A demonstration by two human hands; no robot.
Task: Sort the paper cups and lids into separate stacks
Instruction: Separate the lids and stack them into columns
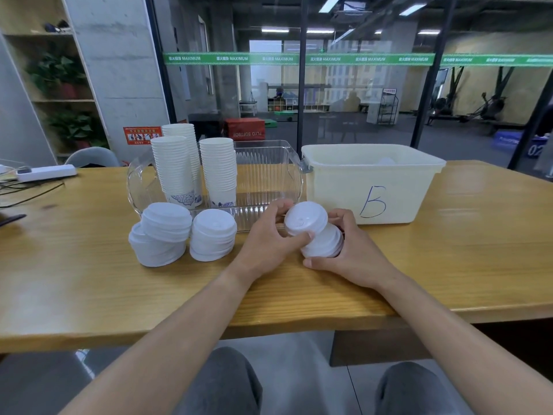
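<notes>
On the wooden surface (89, 283), two lid stacks (185, 232) stood at your left, before cup stacks (194, 166) in a clear tray (269, 163). At center, your left hand (269, 238) pinched the top lid (305, 218), tilted toward you. Your right hand (353, 253) curled its fingers (344, 218) around the small pile of lids (324, 242) beneath. A tub marked B (371, 181) sat behind, right.
</notes>
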